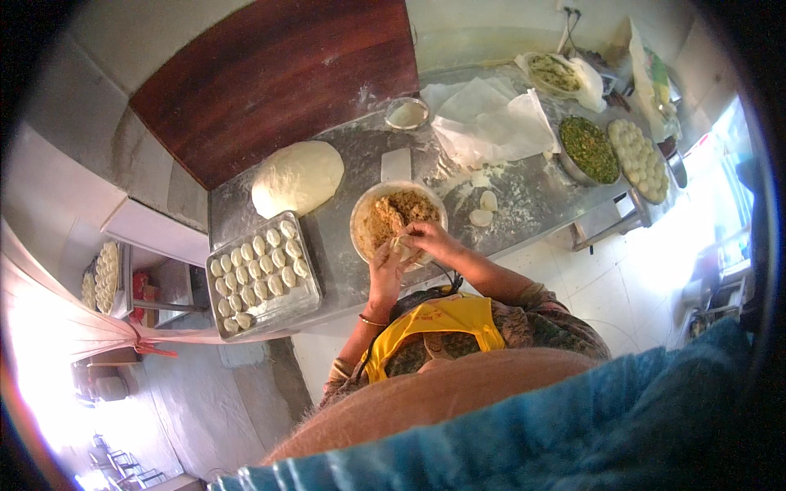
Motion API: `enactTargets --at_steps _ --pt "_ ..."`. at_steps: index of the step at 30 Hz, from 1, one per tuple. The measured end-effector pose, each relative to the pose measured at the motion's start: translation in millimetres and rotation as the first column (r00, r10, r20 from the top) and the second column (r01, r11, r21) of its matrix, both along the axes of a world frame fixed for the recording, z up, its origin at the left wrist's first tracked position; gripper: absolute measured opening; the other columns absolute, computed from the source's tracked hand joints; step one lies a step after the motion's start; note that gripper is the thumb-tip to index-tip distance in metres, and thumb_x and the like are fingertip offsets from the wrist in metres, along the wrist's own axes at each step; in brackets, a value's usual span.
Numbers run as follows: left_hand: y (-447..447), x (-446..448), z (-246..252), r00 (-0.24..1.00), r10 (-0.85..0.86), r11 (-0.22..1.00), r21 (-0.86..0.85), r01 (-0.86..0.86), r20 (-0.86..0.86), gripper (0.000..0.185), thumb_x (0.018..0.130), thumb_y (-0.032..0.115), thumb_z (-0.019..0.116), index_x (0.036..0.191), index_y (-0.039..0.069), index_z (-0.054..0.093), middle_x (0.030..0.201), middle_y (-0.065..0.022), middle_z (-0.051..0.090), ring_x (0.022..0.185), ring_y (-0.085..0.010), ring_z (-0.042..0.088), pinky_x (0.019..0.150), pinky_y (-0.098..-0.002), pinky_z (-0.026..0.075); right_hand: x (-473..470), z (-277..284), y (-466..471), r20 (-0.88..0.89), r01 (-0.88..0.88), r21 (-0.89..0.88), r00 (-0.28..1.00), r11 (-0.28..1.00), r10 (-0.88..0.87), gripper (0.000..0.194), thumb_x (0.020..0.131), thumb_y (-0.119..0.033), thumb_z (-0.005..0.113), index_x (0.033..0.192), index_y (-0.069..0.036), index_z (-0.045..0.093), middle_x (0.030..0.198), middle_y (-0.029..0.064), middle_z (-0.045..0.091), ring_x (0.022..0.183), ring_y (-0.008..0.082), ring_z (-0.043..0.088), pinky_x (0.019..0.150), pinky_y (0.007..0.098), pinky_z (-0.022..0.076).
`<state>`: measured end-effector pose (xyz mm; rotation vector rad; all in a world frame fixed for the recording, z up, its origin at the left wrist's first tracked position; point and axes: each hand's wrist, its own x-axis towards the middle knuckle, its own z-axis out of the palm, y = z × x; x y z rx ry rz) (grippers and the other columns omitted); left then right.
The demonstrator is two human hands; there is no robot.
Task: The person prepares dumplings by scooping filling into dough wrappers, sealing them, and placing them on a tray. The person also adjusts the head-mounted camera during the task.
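Observation:
Over the near rim of a round metal bowl (354, 228), both hands meet at one small dumpling (402, 247) of pale dough. My left hand (385, 265) cradles it from below and wears a thin bracelet at the wrist. The fingers of my right hand (428, 238) pinch its upper edge. How far the dough is closed cannot be made out. Brown minced filling (387, 215) lies in the bowl, heaped on one side. Two flat dough rounds (481, 217) rest on the floured metal worktop (334, 264) to the right of the bowl.
At left, a metal tray (273, 316) holds rows of dumplings (253, 269); a large dough mound (299, 178) lies behind it. Farther right are white cloth or sheeting (491, 123), a pan of green filling (588, 150) and a tray of dough pieces (638, 161). A small flour bowl (407, 114) stands behind.

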<state>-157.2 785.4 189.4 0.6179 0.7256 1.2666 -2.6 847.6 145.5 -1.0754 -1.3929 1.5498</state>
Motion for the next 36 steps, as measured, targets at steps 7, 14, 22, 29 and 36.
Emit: enactTargets --at_steps 7,14,22,29,36 --pt "6 -4 -21 0.823 0.170 0.975 0.213 -0.062 -0.542 0.034 0.096 0.018 0.053 0.122 -0.003 0.051 0.114 -0.0092 0.058 0.101 -0.0186 0.058 0.081 -0.0369 0.053 -3 10 -9 0.138 0.012 0.418 0.988 0.908 -0.076 0.020 0.085 -0.016 0.067 0.101 -0.003 0.065 0.096 0.0075 0.063 0.082 0.0166 0.060 0.072 0.0302 0.0500" --pt "6 -10 -24 0.992 0.081 0.997 0.018 -0.079 -0.096 0.041 0.095 0.021 0.055 0.127 -0.003 0.050 0.119 -0.0098 0.057 0.103 -0.0184 0.057 0.078 -0.0335 0.053 -5 24 -13 0.151 0.015 0.463 0.984 0.886 -0.096 0.024 0.085 -0.018 0.066 0.102 -0.001 0.064 0.093 0.0121 0.060 0.084 0.0214 0.060 0.073 0.0346 0.0479" --pt "4 0 -16 0.950 0.212 0.977 0.014 -0.214 -0.230 0.032 0.095 0.018 0.055 0.117 -0.004 0.060 0.100 -0.0016 0.061 0.082 -0.0081 0.056 0.061 -0.0206 0.045 -12 21 -18 0.309 -0.018 0.555 0.933 0.832 -0.185 0.014 0.087 -0.008 0.063 0.097 0.002 0.064 0.083 0.0111 0.058 0.077 0.0228 0.059 0.066 0.0327 0.0457" --pt "0 -6 -22 0.710 0.322 0.919 0.388 -0.074 -0.626 0.036 0.096 0.021 0.053 0.124 -0.003 0.054 0.105 -0.0055 0.061 0.086 -0.0116 0.059 0.067 -0.0271 0.052 -16 24 -28 0.228 0.075 0.536 0.946 0.841 -0.230 0.015 0.087 -0.011 0.063 0.093 0.002 0.064 0.083 0.0123 0.060 0.076 0.0226 0.059 0.067 0.0329 0.0462" --pt "2 -19 -4 0.990 -0.090 0.995 -0.038 0.095 0.106 0.033 0.098 0.017 0.049 0.121 -0.005 0.052 0.112 -0.0099 0.060 0.098 -0.0205 0.062 0.085 -0.0374 0.054 -1 22 -16 0.182 0.033 0.244 0.980 0.969 -0.079 0.020 0.086 -0.016 0.064 0.096 0.000 0.066 0.089 0.0141 0.066 0.081 0.0174 0.063 0.070 0.0329 0.0487"
